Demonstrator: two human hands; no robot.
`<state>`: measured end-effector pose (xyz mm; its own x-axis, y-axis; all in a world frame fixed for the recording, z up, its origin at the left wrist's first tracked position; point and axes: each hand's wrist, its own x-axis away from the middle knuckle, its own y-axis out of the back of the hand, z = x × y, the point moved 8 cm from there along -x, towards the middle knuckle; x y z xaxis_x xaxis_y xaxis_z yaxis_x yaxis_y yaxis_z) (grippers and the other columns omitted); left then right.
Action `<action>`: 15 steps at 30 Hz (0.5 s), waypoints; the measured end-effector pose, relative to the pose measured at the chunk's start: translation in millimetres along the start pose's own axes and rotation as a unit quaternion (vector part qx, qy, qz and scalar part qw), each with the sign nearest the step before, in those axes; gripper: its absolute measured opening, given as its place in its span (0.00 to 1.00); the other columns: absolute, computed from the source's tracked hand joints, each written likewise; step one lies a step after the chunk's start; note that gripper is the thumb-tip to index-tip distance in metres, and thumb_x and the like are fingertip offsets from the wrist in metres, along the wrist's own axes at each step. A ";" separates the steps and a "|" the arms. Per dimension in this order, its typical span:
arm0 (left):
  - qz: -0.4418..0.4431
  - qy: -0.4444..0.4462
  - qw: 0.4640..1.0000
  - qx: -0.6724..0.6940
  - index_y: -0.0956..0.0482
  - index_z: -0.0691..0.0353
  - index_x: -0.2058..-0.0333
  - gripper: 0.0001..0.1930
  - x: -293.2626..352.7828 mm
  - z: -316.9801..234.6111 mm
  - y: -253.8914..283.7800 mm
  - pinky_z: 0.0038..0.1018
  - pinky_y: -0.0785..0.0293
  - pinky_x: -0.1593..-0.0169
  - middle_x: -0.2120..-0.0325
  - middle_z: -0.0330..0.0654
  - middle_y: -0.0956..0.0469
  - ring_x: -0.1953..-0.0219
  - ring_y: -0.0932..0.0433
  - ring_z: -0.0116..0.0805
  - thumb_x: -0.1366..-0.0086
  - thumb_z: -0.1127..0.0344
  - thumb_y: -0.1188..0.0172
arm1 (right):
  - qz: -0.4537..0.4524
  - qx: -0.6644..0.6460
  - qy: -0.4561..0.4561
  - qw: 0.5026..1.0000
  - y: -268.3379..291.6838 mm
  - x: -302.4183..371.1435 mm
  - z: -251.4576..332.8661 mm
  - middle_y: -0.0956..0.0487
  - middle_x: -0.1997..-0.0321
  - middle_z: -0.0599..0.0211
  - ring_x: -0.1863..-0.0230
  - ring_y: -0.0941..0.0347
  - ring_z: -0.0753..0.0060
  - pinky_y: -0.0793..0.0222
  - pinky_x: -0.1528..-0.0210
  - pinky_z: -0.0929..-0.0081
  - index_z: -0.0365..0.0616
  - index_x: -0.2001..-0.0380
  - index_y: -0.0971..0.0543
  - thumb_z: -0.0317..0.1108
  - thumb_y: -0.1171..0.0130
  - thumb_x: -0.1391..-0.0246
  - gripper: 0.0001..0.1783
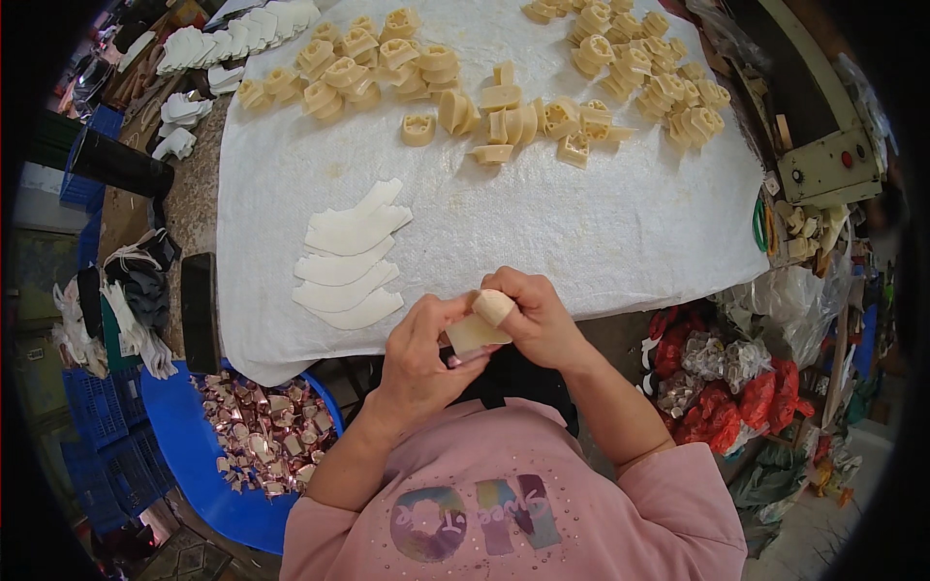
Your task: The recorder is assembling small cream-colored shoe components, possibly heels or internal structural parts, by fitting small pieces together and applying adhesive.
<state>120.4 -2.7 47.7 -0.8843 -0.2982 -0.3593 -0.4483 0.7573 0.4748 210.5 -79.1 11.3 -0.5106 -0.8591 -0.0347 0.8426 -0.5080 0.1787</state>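
Observation:
Both my hands are together just off the table's near edge, in front of my chest. Between them is a cream piece that looks like a block shoe heel (473, 335), with a rounded end pointing up and a flat face toward me. Curled fingers of my left hand (418, 351) grip its left side, the thumb below. My right hand (539, 321) closes on its right side, thumb against the rounded part. A small pinkish shiny bit shows by the left thumb; I cannot tell what it is. White curved cut-out pieces (351, 269) lie overlapped on the cloth, left of my hands.
White cloth (581, 223) covers the table. Several cream plastic heels (465, 111) are heaped along its far side. A blue basin (208, 504) of shiny pinkish pieces stands lower left. A dark phone-like slab (200, 312) lies at the left edge; red bags (722, 421) sit right.

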 end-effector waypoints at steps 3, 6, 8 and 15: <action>-0.012 -0.018 1.000 -0.016 0.31 0.66 0.61 0.26 -0.1 -0.9 2.3 0.24 0.28 0.74 0.73 0.44 0.28 0.75 0.25 0.34 0.61 0.73 0.30 | 0.038 -0.175 -0.047 0.983 -1.4 -0.3 -4.8 0.26 0.75 0.73 0.75 0.32 0.82 0.35 0.74 0.81 0.40 0.71 0.26 0.35 0.52 0.40 0.10; -0.026 -0.043 0.998 -0.042 0.32 0.66 0.63 0.26 0.5 -4.3 1.4 0.26 0.27 0.74 0.74 0.44 0.27 0.76 0.23 0.36 0.61 0.71 0.29 | 0.072 -0.231 -0.054 0.969 -6.8 1.9 -4.2 0.26 0.74 0.72 0.74 0.32 0.81 0.35 0.73 0.81 0.40 0.69 0.26 0.35 0.53 0.40 0.10; -0.034 -0.049 0.997 -0.054 0.32 0.67 0.63 0.26 1.0 -5.5 -2.5 0.27 0.27 0.74 0.75 0.44 0.27 0.76 0.23 0.37 0.61 0.71 0.29 | 0.084 -0.243 -0.075 0.963 -15.4 5.7 -11.1 0.26 0.73 0.72 0.73 0.32 0.81 0.35 0.72 0.81 0.41 0.68 0.26 0.34 0.53 0.40 0.10; -0.081 -0.016 0.994 -0.071 0.34 0.67 0.65 0.26 -1.5 5.8 -2.4 0.28 0.27 0.74 0.76 0.44 0.27 0.77 0.23 0.38 0.61 0.70 0.29 | -0.063 -0.217 -0.063 0.972 -12.8 6.2 -25.5 0.25 0.65 0.69 0.66 0.29 0.75 0.33 0.63 0.79 0.39 0.63 0.27 0.36 0.57 0.38 0.12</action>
<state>123.6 -0.7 42.5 -0.7955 -0.3887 -0.4649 -0.6002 0.6110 0.5161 201.0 -79.5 -16.2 -0.6085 -0.7876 0.0969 0.7506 -0.6108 -0.2518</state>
